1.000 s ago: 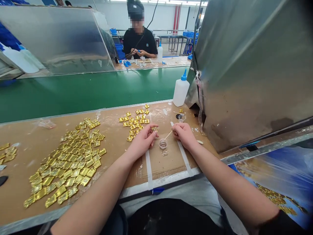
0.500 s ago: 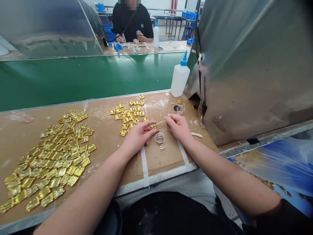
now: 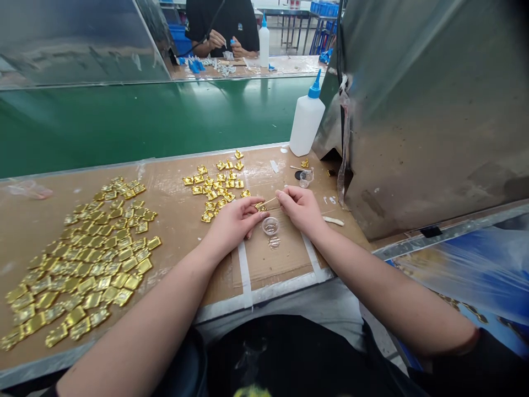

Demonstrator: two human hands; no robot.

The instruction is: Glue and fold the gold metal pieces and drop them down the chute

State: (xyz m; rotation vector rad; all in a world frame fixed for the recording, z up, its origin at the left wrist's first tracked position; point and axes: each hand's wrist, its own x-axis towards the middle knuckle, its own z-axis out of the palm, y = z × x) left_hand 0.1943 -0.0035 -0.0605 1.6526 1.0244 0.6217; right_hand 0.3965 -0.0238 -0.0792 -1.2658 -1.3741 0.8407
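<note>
My left hand (image 3: 239, 219) holds a small shiny gold piece (image 3: 260, 207) between thumb and fingers. A thin wooden stick (image 3: 270, 200) is pinched in my right hand (image 3: 300, 207), its tip at the gold piece. Just below my fingers stands a small clear cup (image 3: 270, 226) on the cardboard, with a clear round patch (image 3: 274, 242) beside it. Left of my left hand lies a loose group of gold pieces (image 3: 221, 184). A much larger spread of gold pieces (image 3: 91, 253) covers the left part of the table.
A white bottle with a blue nozzle (image 3: 306, 124) stands at the back right, near a metal panel (image 3: 425, 110). A cotton swab (image 3: 298, 167) and another clear cup (image 3: 306, 178) lie before it. Across the green surface (image 3: 165, 118), a co-worker (image 3: 223, 27) handles small parts.
My head view has tilted down slightly. My hands keep the gold piece and stick together, with little movement. The co-worker's hand has risen from the table.
</note>
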